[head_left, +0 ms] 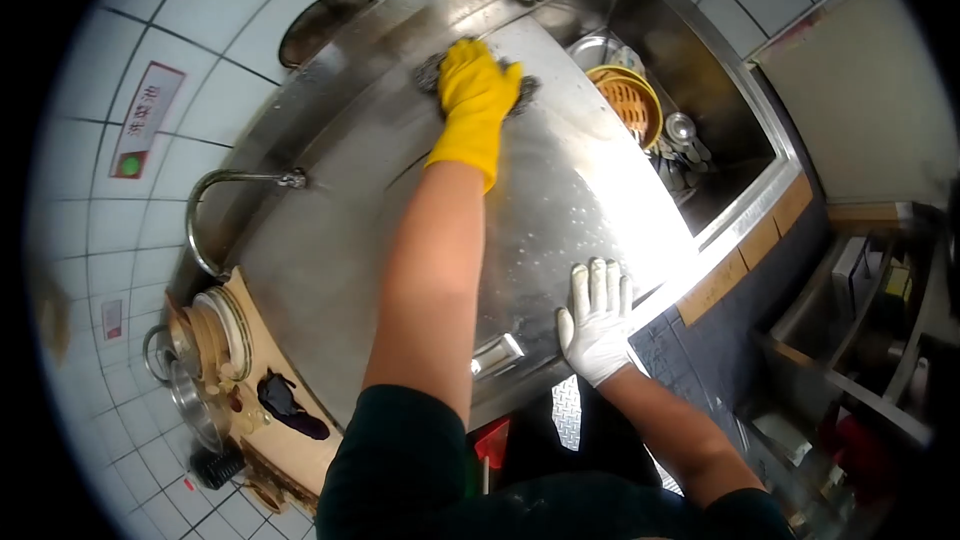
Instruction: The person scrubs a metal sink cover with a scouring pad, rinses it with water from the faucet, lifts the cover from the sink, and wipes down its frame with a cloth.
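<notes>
1. The wiry scourer (429,73) was pressed onto the steel desk (350,200) beside the sink (705,70), its long axis laid crosswise beneath the left hand (475,85), one end directed sinkward.
2. The scourer was covered by the left hand, fingers together; the right hand (598,320) was placed flat at the desk's edge near the sink, fingers slightly parted.
3. Beyond the sink, tiled wall (740,0) was seen.
4. The hands were separated by droplet-spotted steel.

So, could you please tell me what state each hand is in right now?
Left hand: closed over a grey scourer, on the steel surface.
Right hand: open, fingers extended, resting on the steel near its edge.
</notes>
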A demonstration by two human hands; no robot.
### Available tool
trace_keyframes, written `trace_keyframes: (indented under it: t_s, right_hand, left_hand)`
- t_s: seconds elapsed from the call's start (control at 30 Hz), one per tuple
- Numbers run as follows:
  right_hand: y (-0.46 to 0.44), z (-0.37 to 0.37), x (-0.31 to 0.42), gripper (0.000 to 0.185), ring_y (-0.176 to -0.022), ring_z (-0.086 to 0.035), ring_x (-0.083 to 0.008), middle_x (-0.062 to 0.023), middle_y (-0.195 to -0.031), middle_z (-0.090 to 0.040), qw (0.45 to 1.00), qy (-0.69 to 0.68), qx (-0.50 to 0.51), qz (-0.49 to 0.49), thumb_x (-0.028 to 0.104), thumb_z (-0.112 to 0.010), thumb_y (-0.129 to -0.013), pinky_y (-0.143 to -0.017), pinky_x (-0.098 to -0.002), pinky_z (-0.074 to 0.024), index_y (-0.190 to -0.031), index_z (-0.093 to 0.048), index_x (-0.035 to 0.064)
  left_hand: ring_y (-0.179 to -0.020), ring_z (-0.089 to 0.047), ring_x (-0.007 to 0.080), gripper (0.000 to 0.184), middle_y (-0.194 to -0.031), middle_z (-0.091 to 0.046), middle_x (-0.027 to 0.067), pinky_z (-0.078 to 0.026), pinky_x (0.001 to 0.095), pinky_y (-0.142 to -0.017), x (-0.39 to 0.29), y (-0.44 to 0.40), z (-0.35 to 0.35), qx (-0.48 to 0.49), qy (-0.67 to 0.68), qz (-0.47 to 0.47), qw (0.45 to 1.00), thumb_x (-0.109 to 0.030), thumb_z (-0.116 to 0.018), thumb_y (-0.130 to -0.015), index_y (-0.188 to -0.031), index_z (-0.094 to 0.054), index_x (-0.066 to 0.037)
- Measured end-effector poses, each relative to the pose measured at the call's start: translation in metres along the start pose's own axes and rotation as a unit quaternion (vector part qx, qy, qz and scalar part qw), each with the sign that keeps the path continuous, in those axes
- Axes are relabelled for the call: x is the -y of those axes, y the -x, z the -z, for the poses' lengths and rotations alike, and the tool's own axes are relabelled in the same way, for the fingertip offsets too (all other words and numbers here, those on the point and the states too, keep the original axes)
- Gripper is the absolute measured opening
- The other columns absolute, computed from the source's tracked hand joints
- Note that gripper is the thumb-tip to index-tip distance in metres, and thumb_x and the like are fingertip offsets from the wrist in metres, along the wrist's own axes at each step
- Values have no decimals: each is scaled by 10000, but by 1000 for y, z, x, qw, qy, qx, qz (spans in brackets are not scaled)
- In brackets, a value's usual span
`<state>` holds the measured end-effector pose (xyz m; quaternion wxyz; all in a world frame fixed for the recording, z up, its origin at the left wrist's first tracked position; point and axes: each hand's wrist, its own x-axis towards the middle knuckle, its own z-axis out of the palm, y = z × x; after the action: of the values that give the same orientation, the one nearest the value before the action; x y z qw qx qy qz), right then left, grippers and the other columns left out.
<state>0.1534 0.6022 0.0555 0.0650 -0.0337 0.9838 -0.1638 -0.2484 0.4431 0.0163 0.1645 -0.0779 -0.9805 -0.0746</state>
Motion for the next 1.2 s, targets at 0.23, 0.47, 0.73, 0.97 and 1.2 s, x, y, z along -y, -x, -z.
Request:
trace_keyframes:
  t_s: [0.23, 0.47, 0.73, 0.97, 1.2]
  right_hand:
    - [4, -11, -2, 824, -1605, -317, -550, -320, -1704, -389, 999, 7, -41, 14, 344, -690, -977, -1324, -673, -197, -1664, -410, -13]
    - [2, -14, -1, 792, -1575, -344, -557, -334, -1682, -412, 996, 44, -67, 38, 346, -652, -1023, -1334, -661, -197, -1668, -399, -38]
    - [6, -24, -7, 804, -1650, -276, -514, -314, -1762, -333, 996, 67, -58, 32, 385, -561, -1077, -1358, -637, -159, -1733, -315, -10]
    - [7, -28, 1, 741, -1648, -274, -521, -331, -1746, -349, 989, 104, -87, 52, 336, -511, -1101, -1368, -611, -151, -1715, -326, -37]
    - [5, -42, -10, 725, -1692, -215, -458, -257, -1819, -261, 981, 162, -94, 48, 366, -457, -1146, -1377, -573, -143, -1767, -261, 45]
  left_hand:
    - [-1358, -607, 410, 769, -1446, -679, 250, -433, 526, -1201, -163, 91, 26, -24, 181, -148, 972, -538, -835, -873, -1382, -703, 23]
    - [-1470, -556, 458, 701, -1549, -629, 256, -385, 573, -1271, 33, 266, 136, 64, 117, -36, 990, -446, -822, -946, -1484, -654, -29]
    - [-1339, -598, 489, 600, -1428, -670, 268, -464, 559, -1159, 299, 343, 154, -44, -62, 271, 960, -479, -673, -1041, -1349, -689, 35]
    - [-1217, -636, 462, 562, -1290, -709, 255, -499, 554, -1077, 81, 239, 154, -18, 115, 74, 990, -447, -792, -895, -1217, -735, 10]
    - [-1431, -566, 463, 814, -1526, -628, 265, -399, 558, -1259, 75, 371, 178, -13, 175, -19, 984, -508, -873, -848, -1448, -661, 0]
